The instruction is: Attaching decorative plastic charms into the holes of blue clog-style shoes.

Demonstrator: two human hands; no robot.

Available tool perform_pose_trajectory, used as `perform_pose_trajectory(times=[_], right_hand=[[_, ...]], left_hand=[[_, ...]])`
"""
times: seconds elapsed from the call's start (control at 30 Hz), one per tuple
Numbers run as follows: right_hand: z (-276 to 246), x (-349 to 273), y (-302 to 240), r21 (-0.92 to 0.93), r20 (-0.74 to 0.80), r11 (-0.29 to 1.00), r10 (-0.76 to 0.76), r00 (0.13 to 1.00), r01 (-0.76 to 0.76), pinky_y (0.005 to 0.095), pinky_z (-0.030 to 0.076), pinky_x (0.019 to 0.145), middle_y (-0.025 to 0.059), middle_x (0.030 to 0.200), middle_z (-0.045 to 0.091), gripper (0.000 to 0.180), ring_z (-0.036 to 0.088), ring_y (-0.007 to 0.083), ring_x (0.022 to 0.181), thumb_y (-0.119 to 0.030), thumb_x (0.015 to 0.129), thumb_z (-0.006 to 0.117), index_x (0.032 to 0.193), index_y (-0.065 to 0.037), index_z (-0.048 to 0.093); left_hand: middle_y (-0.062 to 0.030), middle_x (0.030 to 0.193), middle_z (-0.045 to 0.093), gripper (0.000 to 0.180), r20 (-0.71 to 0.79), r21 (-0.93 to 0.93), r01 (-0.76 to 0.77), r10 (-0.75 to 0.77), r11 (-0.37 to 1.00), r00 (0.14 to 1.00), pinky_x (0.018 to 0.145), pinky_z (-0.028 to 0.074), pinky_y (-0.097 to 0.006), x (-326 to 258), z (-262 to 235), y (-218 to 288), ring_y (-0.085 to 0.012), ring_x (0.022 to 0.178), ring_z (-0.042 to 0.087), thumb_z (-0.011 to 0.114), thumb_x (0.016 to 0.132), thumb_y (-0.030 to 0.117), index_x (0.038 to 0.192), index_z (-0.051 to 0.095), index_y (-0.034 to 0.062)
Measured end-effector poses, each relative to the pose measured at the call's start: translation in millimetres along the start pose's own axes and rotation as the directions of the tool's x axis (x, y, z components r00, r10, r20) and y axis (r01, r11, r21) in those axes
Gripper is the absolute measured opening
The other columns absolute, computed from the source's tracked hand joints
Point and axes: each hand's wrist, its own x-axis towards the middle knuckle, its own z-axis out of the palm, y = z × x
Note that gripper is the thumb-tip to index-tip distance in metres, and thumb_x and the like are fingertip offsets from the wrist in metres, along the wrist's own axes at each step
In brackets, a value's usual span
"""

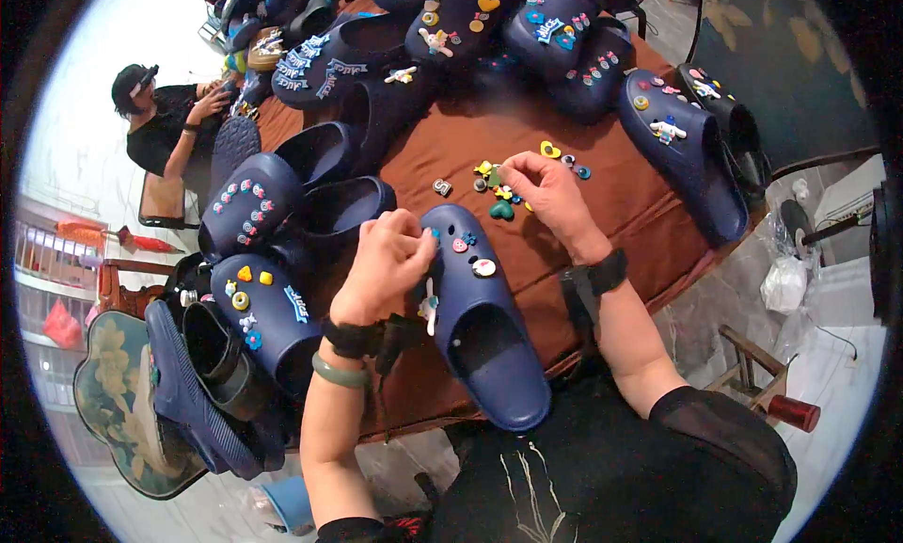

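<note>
A dark blue clog (447, 298) lies in front of me on the brown-covered table, its toe pointing away. Several small shoe charms sit on its upper, among them a white oval charm (483, 267) and a white figure charm (430, 308) on the left side. My left hand (384, 261) is closed at the clog's left toe edge, beside a small teal-blue charm (435, 233); what its fingers hold is hidden. Over a small heap of loose charms, my right hand (557, 202) pinches a dark green charm (495, 178). A green heart charm (501, 210) lies under that hand.
Decorated dark blue clogs stand along the table's left (263, 303), back (451, 25) and right (677, 148). A grey letter charm (441, 186) rests on the brown cloth (414, 157). Another person (169, 119) sits at the far left. A wooden stool (752, 364) stands at lower right.
</note>
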Motion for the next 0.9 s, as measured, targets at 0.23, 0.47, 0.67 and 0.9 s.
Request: perform_pose_trajectory(times=[0.23,0.47,0.67,0.9], right_hand=[[22.4,-9.2,-1.8,-0.300,0.267,0.951,0.012,0.964,0.071,0.0294,0.049,0.066,0.0076,0.077,0.066,0.017,0.062,0.0143,0.071,-0.018,0.084,0.065,0.085,-0.001,0.066],[24.5,-10.8,-1.9,-0.366,0.292,0.923,-0.009,0.957,0.120,0.0306,0.049,0.065,0.0098,0.077,0.066,0.016,0.063,0.0178,0.070,-0.018,0.084,0.066,0.085,-0.002,0.066],[23.6,-10.5,-0.2,-0.360,0.313,0.929,0.037,0.949,0.082,0.0270,0.046,0.069,0.0037,0.078,0.063,0.014,0.058,0.0114,0.076,-0.015,0.086,0.065,0.087,-0.002,0.064],[23.6,-7.4,-3.2,-0.306,0.222,0.951,0.107,0.969,-0.035,0.0255,0.046,0.069,0.0018,0.081,0.062,0.012,0.057,0.0089,0.076,-0.011,0.087,0.063,0.088,0.000,0.064]], left_hand=[[-0.0042,0.079,0.067,0.017,0.296,-0.820,0.502,-0.548,0.274,0.783,0.066,0.047,-0.023,-4.0,11.5,-8.1,-0.0104,0.074,0.060,0.076,0.077,0.008,0.088,0.070,-0.0028],[-0.0023,0.083,0.065,0.013,0.329,-0.819,0.528,-0.570,0.225,0.753,0.070,0.046,-0.021,-3.2,16.3,-9.2,-0.0082,0.077,0.059,0.071,0.080,0.006,0.090,0.065,0.0008],[-0.0085,0.106,0.054,0.043,0.285,-0.710,0.536,-0.509,0.457,0.812,0.083,0.045,-0.027,-2.8,26.7,-18.5,-0.0142,0.098,0.051,0.072,0.082,0.016,0.115,0.049,0.0004],[-0.0091,0.110,0.052,0.040,0.184,-0.680,0.444,-0.450,0.583,0.874,0.090,0.042,-0.030,3.3,37.5,-13.8,-0.0184,0.105,0.050,0.064,0.083,0.004,0.117,0.044,0.0047]])
